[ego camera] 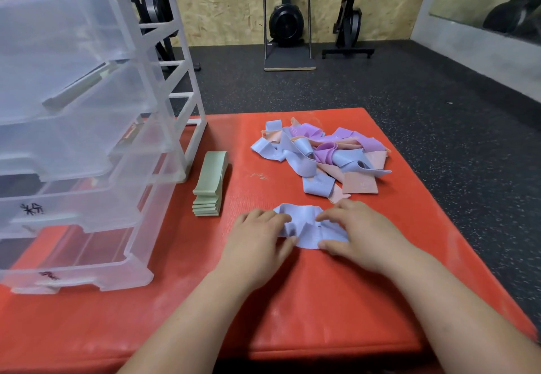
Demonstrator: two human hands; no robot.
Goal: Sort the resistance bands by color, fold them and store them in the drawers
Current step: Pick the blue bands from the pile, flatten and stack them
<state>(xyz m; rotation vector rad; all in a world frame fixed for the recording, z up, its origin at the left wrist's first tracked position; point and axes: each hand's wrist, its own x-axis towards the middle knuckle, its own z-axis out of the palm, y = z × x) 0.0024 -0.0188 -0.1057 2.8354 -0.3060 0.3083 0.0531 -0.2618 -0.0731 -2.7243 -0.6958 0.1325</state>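
A person is working at a red padded counter (292,300). A crumpled light blue stretchy band (308,227) lies on it, near the front and in the middle. Both hands are on this band.

The left grip (260,236) is a bare hand. It holds the left end of the blue band, with bent fingers on top and the thumb at the near edge. The right grip (354,227) is a bare hand too. It holds the right end the same way, so the band is pinched at both ends. The middle of the band is bunched up between the two hands.

Behind the hands sits a messy pile of blue, purple and peach bands (322,157), all mixed up. To the left lies a neat stack of folded pale green bands (208,189), set apart from the pile.

Just beside the green stack stands a tall see-through plastic drawer box with a white frame (187,89). Its drawers are pulled out a bit. Two low drawers have black writing on the front, too small to read.

The floor past the counter is dark speckled rubber (409,95).
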